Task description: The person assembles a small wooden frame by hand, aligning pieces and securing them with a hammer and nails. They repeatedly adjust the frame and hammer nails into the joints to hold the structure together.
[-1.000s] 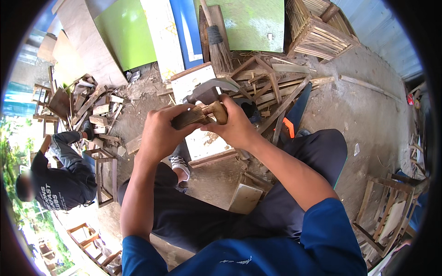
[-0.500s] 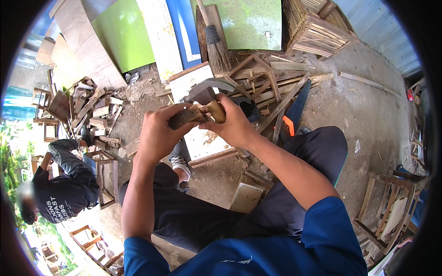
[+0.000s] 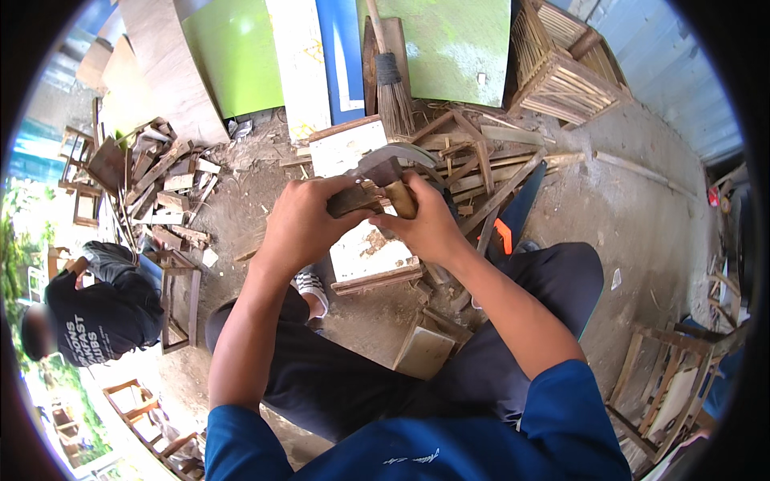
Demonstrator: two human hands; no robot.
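Observation:
My left hand (image 3: 298, 226) is closed around a short, dark piece of wood (image 3: 350, 201) with a rough, splintered end. In my right hand (image 3: 431, 227) is a claw hammer (image 3: 383, 169), gripped by its wooden handle close under the dark metal head. The hammer and the wood meet between my two hands, and the fingertips partly hide where they touch. Below them lies a white-topped board (image 3: 359, 271) with wooden strips at both ends, its surface stained and chipped.
A handsaw (image 3: 520, 210) with an orange handle leans by my right knee. Scrap wood (image 3: 469, 164) lies beyond it, near a broom (image 3: 391, 92). Another wood pile (image 3: 172, 180) is at left, near a seated person (image 3: 108, 309). A wooden frame (image 3: 666, 385) stands at right.
My view has shifted, so the surroundings sit lower and further right. Both hands, with the hammer and wood, have moved slightly right over the board. Both grips stay the same.

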